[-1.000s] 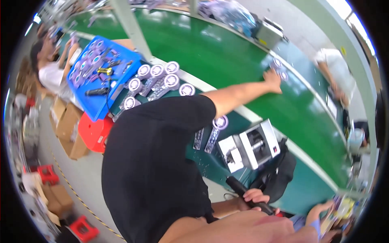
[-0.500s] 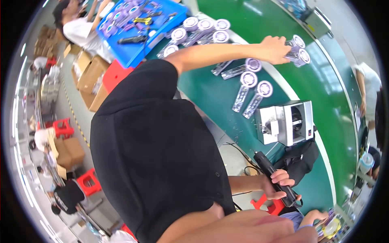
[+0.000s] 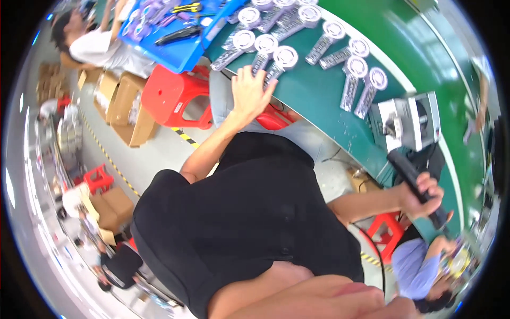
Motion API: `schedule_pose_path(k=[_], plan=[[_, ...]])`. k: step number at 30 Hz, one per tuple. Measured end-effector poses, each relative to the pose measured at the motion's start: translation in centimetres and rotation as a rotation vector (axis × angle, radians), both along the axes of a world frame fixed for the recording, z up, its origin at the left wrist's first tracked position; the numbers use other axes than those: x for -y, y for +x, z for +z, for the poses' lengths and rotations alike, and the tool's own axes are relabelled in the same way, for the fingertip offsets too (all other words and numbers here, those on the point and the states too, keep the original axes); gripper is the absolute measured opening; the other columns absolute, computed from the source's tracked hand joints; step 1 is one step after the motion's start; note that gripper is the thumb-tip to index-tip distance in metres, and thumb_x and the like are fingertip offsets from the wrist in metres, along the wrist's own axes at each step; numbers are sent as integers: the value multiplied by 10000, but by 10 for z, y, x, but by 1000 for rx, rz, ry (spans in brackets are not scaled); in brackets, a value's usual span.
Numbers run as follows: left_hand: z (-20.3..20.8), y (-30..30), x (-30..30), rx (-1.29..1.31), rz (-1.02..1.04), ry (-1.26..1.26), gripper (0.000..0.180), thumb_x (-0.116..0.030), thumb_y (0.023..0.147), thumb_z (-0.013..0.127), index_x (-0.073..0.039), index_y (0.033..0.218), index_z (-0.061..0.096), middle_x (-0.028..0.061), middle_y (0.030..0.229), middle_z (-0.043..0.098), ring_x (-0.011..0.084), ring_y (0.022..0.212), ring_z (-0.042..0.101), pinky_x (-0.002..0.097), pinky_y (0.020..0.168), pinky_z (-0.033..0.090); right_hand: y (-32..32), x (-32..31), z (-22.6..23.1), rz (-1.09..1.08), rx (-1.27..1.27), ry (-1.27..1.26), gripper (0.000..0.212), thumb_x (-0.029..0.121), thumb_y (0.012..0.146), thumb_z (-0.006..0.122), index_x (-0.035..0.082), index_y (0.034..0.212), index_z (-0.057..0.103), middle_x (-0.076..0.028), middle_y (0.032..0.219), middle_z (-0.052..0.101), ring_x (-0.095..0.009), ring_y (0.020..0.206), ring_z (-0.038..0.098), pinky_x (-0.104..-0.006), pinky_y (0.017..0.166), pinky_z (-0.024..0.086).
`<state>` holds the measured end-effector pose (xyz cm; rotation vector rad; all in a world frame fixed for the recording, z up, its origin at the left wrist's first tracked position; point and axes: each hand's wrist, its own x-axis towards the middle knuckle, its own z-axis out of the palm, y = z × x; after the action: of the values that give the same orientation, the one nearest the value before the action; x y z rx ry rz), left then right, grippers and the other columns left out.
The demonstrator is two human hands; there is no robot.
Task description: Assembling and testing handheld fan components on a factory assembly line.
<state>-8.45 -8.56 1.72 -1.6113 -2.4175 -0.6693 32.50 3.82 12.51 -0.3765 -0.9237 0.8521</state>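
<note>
Loosely spread, the left hand of a worker in a black shirt reaches to the near edge of a green tabletop, fingers extended over the handle ends of a pair of purple round-headed devices; whether the fingertips press on those handles cannot be told. On the worker's other side, the right hand is wrapped around a black cylindrical tool, whose far end points toward a grey-and-white machine standing on the tabletop. A black cable curves down below the right forearm.

Just left of the pair lies a third device, its handle slanting toward the table edge. More of the same kind crowd together behind it, while a group of four devices lies between that cluster and the machine, heads toward a white rail. Beyond the rail runs a bright green surface.

To the upper left, a blue tray holds purple pieces, a black elongated object and a yellow item. Below the tray stands a red stool, with open cardboard boxes on the floor nearby. A co-worker in white sits beside the tray; another in a lavender top appears at lower right.
</note>
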Motion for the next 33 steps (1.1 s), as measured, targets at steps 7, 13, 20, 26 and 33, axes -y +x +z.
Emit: schedule_pose_path(k=[7, 13, 20, 26, 33], plan=[[-10, 14, -31, -123, 48, 174, 629, -367, 808, 765, -20, 1290, 558, 252, 1357, 438, 429, 1223, 409, 615, 1024, 308, -32, -12, 29, -402, 253, 100, 280, 214, 943, 575, 16, 753, 515, -126, 609, 529, -217, 523, 530, -393, 527, 507], [-1, 67, -54, 173, -812, 337, 541, -228, 795, 765, -29, 1259, 570, 185, 1365, 510, 393, 1302, 460, 539, 1116, 360, -73, -37, 35, -379, 471, 104, 658, -88, 838, 689, 94, 1324, 284, -167, 735, 632, -212, 499, 597, -388, 521, 574], [-14, 85, -96, 253, -1044, 221, 550, -264, 811, 740, 1, 1268, 587, 175, 1400, 527, 356, 1344, 458, 492, 1121, 378, -86, -54, 33, -335, 591, 30, 620, -103, 859, 668, 91, 1310, 290, -185, 747, 633, -219, 509, 578, -405, 492, 551], [-15, 79, -99, 424, -1033, 190, 538, -233, 790, 764, -20, 1256, 600, 141, 1410, 536, 366, 1374, 439, 494, 1097, 418, -73, -72, 32, -243, 424, -154, 623, -73, 855, 688, 78, 1318, 299, -160, 720, 576, -213, 491, 543, -386, 477, 506], [-17, 76, -99, 447, -1054, 189, 457, -180, 782, 772, -99, 1220, 672, 125, 1451, 522, 371, 1382, 443, 487, 1097, 428, -105, -40, 20, -95, 299, -64, 633, -74, 882, 615, 176, 1371, 300, -163, 744, 580, -233, 498, 548, -421, 469, 499]])
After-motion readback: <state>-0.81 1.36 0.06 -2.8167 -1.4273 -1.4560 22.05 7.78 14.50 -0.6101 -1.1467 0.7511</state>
